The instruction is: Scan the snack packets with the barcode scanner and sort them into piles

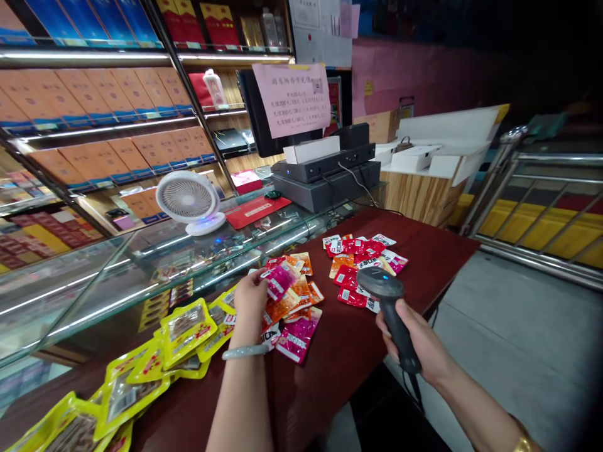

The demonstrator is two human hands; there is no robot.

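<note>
My right hand (414, 339) is wrapped round the handle of a dark barcode scanner (396, 314), its head over the table's right part. My left hand (250, 300) pinches the edge of a magenta snack packet (281, 280) at the top of a mixed pile. Orange packets (287, 306) and another magenta packet (299, 336) lie in that pile, beside and under the held one. Just beyond the scanner's head is a second pile of small red packets (347, 276), with a few orange and magenta ones. Yellow-edged snack bags (188, 329) lie overlapping to the left of my left wrist.
The dark red table (424, 242) adjoins a glass display counter (141, 270). On the counter stand a white fan (188, 198), a red folder (257, 211) and a monitor (249, 113) with a pink sign. Boxed goods fill the shelves behind; a metal railing (541, 220) stands at right.
</note>
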